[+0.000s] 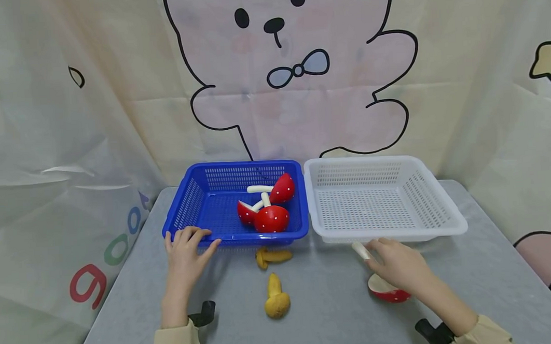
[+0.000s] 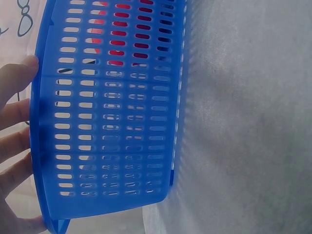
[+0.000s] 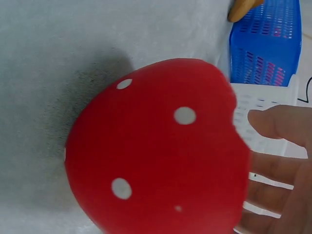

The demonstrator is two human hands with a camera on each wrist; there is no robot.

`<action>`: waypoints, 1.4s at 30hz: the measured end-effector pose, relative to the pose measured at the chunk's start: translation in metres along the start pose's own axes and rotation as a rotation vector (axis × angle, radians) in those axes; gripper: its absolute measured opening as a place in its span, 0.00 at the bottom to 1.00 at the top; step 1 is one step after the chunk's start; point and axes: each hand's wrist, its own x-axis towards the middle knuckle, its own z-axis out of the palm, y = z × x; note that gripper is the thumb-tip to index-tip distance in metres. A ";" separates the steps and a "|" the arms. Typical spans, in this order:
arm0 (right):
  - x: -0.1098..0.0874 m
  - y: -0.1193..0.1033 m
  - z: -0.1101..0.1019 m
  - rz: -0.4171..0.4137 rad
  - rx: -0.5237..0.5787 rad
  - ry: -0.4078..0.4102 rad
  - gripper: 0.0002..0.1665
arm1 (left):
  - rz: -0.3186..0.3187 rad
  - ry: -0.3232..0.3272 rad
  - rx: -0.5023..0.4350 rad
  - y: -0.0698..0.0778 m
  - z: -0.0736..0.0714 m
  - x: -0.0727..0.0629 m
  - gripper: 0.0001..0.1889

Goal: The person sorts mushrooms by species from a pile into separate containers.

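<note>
My left hand (image 1: 185, 255) rests at the near left rim of a blue plastic basket (image 1: 236, 242). In the left wrist view its fingertips pass behind the rim and the thumb touches the edge. Inside the basket lie several toy mushrooms with white-dotted red caps (image 1: 272, 219) and white stems. My right hand (image 1: 399, 264) holds another red toy mushroom (image 3: 156, 146) by its white stem, in front of the white basket (image 1: 391, 234). The cap hides part of the fingers and the grip in the right wrist view.
Two yellow-brown toy mushrooms lie on the grey table (image 1: 330, 314): one sideways (image 1: 275, 256) near the blue basket, the other (image 1: 277, 302) closer to me. The baskets stand side by side before a printed curtain (image 1: 347, 121).
</note>
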 end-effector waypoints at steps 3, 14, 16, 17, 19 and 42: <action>0.001 0.003 0.002 0.011 0.017 -0.033 0.23 | 0.001 -0.002 0.004 0.001 0.000 0.000 0.16; 0.007 0.016 0.009 0.040 0.088 -0.156 0.28 | -0.002 -0.007 0.006 0.002 0.002 0.000 0.17; 0.008 0.018 0.011 0.044 0.104 -0.168 0.29 | -0.006 -0.008 0.004 0.003 0.003 0.000 0.17; 0.007 0.019 0.011 0.046 0.109 -0.172 0.29 | -0.008 -0.009 0.004 0.002 0.003 0.000 0.17; 0.007 0.020 0.013 0.045 0.126 -0.177 0.30 | -0.011 -0.010 0.002 0.002 0.003 -0.001 0.16; -0.002 0.008 0.012 0.015 0.267 -0.125 0.29 | -0.017 -0.012 -0.004 0.001 0.000 -0.001 0.17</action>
